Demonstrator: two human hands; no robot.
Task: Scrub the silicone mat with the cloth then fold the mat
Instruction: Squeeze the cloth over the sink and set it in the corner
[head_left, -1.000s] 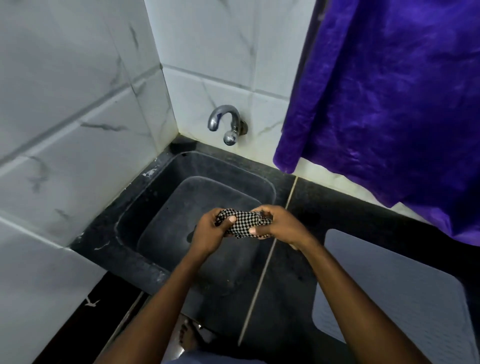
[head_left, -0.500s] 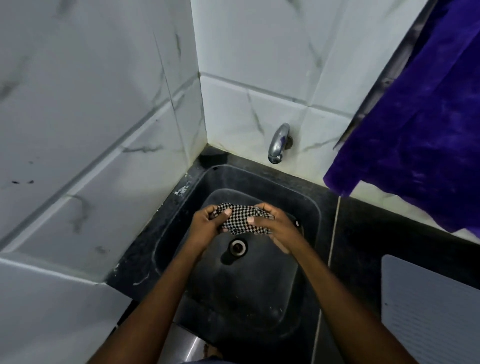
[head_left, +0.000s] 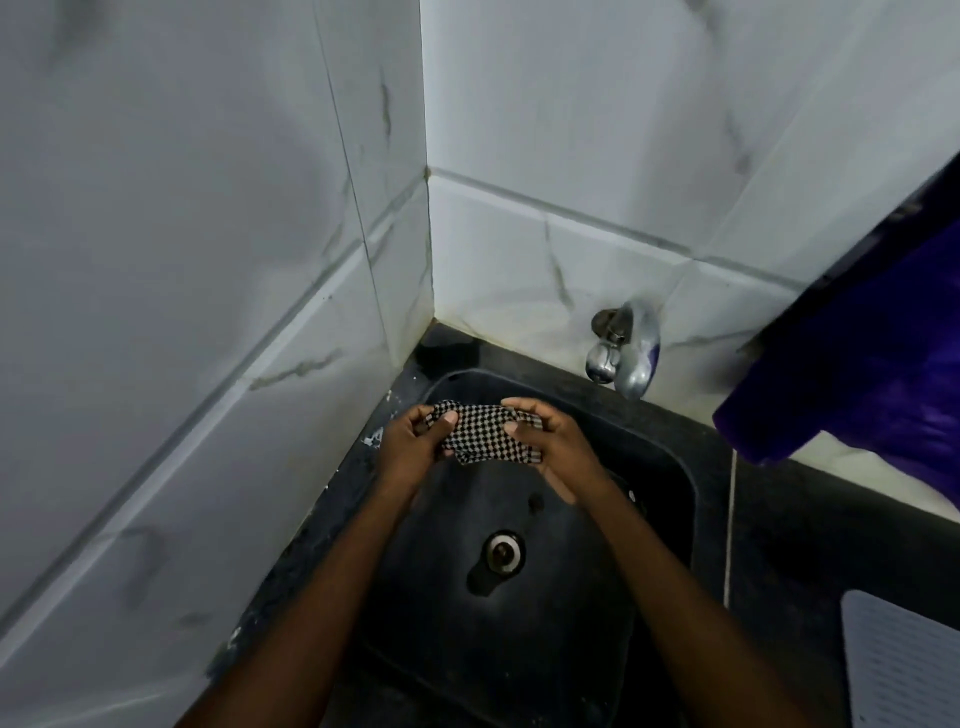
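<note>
A black-and-white checked cloth (head_left: 485, 434) is bunched between both hands above the far part of a black sink (head_left: 670, 467). My left hand (head_left: 413, 441) grips its left end and my right hand (head_left: 550, 447) grips its right end, thumbs pressed on top. The grey ribbed silicone mat (head_left: 904, 660) lies flat on the black counter at the lower right, mostly cut off by the frame edge. Both hands are well away from the mat.
A chrome tap (head_left: 623, 353) sticks out of the tiled back wall just right of the hands. The sink drain (head_left: 503, 552) lies below them. A purple curtain (head_left: 857, 374) hangs at the right. White marble-look tiled walls close in the left and back.
The hands with the cloth have moved further over the sink, toward its far left corner near the tap. The view has swung left, so the mat has slid to the right edge.
</note>
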